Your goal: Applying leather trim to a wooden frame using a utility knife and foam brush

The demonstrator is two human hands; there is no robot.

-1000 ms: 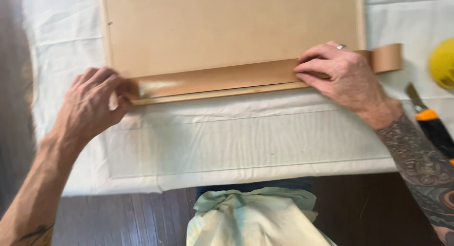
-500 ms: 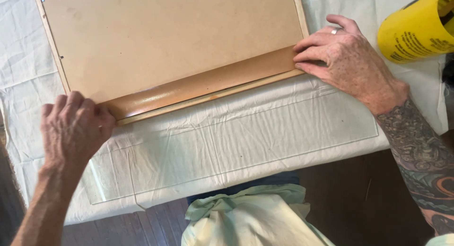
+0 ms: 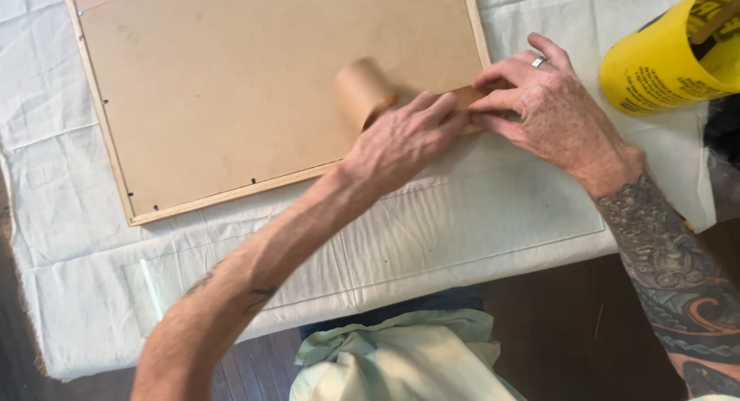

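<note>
A picture frame lies face down, its brown backing board up and a light wood rim around it. A strip of brown paper tape has curled up into a loop near the frame's lower right corner. My left hand reaches across and pinches the tape just right of the curl. My right hand, with a ring on one finger, presses the tape's end down at the frame's right corner. Fingertips of both hands meet there.
A white cloth covers the table. A sheet of clear glass lies on the cloth near the front edge. A yellow cylindrical container lies at the upper right. Dark wood floor and a pale green garment show below.
The tape strip lay flat along the frame's lower edge; now it has curled up to the right. My left hand moved from the frame's left corner across to the right, beside my right hand.
</note>
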